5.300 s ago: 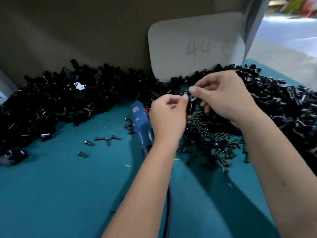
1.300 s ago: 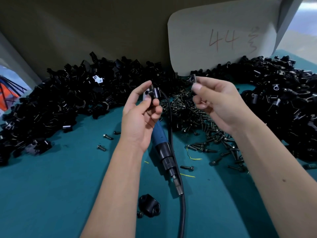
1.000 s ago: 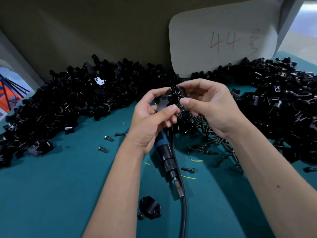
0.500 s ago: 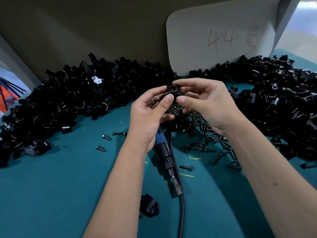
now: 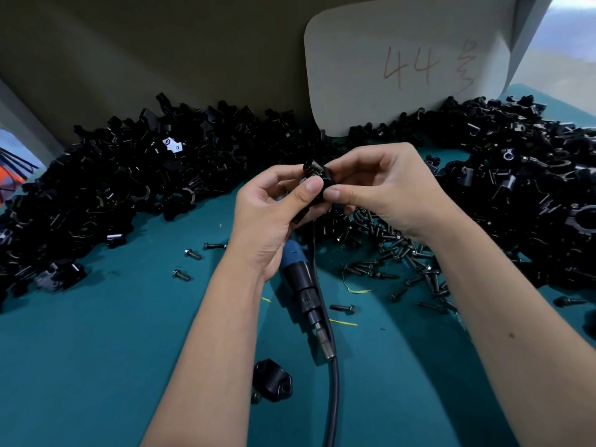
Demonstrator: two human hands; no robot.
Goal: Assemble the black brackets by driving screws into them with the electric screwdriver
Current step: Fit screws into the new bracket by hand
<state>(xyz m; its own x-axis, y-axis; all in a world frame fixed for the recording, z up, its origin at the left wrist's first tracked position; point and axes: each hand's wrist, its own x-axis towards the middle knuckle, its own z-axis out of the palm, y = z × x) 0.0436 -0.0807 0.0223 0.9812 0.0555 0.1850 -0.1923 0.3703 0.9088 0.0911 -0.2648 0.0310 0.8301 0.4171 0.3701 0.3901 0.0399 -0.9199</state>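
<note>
A teal table mat (image 5: 96, 366) carried a long heap of black brackets (image 5: 113, 188) along the back wall. The electric screwdriver (image 5: 303, 285) lay on the mat beneath the hands, beside scattered screws (image 5: 387, 246). Above it, the left hand (image 5: 267, 217) and right hand (image 5: 383, 191) met, both pinching one black bracket (image 5: 317, 175) between thumbs and fingertips. A single bracket (image 5: 272, 380) lay nearer.

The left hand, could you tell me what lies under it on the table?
Under the left hand lies the electric screwdriver: its blue body and black cable end show below the wrist. Its bit end is covered by the hand.
</note>
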